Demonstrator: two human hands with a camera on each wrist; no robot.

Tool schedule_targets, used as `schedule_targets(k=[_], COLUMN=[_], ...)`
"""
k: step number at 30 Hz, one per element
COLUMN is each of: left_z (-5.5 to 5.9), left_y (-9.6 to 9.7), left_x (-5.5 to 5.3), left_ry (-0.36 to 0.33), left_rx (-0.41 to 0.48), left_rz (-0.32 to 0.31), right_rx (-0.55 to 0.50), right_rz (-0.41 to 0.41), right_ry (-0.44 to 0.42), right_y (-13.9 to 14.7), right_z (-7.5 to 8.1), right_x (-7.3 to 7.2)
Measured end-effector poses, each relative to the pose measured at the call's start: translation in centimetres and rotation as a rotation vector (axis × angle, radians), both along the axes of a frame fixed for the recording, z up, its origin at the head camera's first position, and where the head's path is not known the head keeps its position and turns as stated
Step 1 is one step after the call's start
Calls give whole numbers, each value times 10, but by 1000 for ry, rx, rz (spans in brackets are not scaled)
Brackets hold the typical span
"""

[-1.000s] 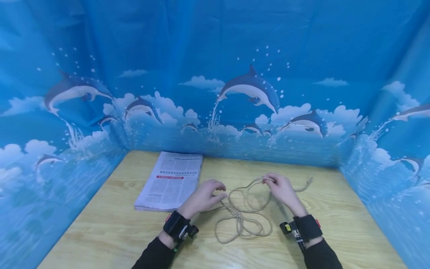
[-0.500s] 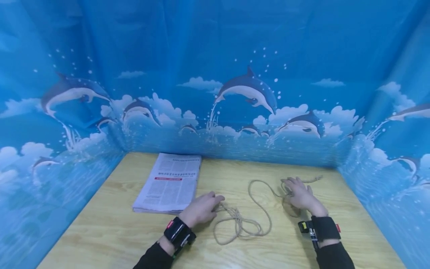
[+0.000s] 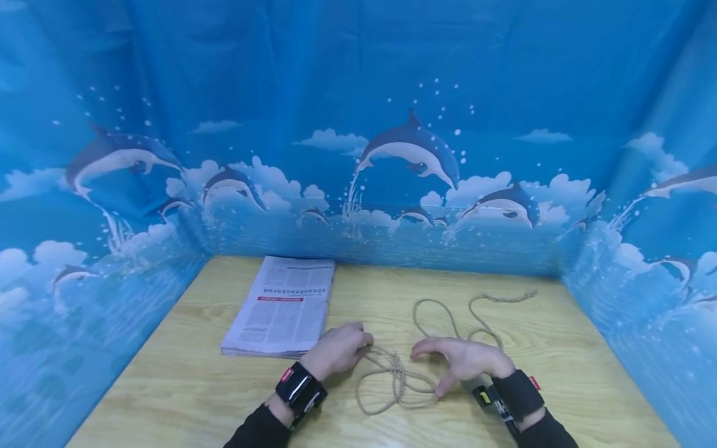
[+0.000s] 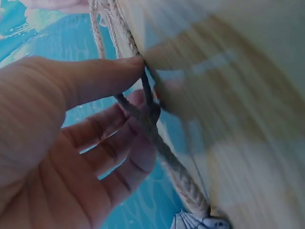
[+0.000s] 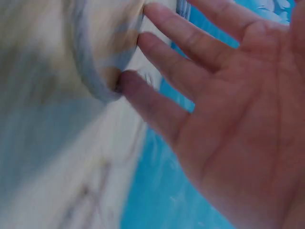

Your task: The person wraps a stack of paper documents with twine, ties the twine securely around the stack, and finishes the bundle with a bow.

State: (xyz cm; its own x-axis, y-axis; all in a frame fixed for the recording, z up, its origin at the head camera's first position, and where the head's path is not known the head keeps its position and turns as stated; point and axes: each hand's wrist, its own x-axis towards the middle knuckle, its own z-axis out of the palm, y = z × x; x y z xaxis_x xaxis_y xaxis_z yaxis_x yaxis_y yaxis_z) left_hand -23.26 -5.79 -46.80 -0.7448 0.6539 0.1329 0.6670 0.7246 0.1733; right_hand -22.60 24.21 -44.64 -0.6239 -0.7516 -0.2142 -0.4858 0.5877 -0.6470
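A thin beige rope [image 3: 396,373] lies on the table in crossing loops, and one length runs off toward the back right. My left hand [image 3: 336,351] is at the left side of the loops, low over the table. In the left wrist view, the rope [image 4: 174,164] passes between the thumb and curled fingers of my left hand [image 4: 81,138], which pinches it. My right hand [image 3: 465,361] is spread over the right part of the loops. The right wrist view shows its extended fingertips [image 5: 131,83] right at a rope loop [image 5: 86,67], with no grip on it.
A stack of newspapers [image 3: 285,308] lies at the back left, just beyond my left hand. The wooden table [image 3: 168,373] is enclosed by a blue dolphin-print curtain [image 3: 313,74] at the back and both sides. Wrist cameras are strapped to both arms.
My right hand lets go of the raised rope, moves right, then comes back left over the loops. The rope's right length now lies farther right. My left hand has come down slightly.
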Motion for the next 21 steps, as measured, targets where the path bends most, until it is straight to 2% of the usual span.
schedule_targets(k=[4,7,10,14,18,21], left_z=[5,10,15,22,31,38], left_y=[-3,-7,-13,-21,-34,-47], left_x=[2,4,7,6,1,-4], left_ry=[-16,-42,-80,-106,-63,-34], left_rx=[22,31,50,95,151,198], left_rz=[-13,7,42,53,58,79], right_rx=[89,144,147,103,37,25], right_rz=[-70,-135,-163,-193,-251,-320], right_ry=[120,243,374,383,349,400], right_y=[0,-2,-2,-1,2,7], right_z=[0,-1,-4,-6,-5,-3], right_x=[6,11,14,11,3,-3])
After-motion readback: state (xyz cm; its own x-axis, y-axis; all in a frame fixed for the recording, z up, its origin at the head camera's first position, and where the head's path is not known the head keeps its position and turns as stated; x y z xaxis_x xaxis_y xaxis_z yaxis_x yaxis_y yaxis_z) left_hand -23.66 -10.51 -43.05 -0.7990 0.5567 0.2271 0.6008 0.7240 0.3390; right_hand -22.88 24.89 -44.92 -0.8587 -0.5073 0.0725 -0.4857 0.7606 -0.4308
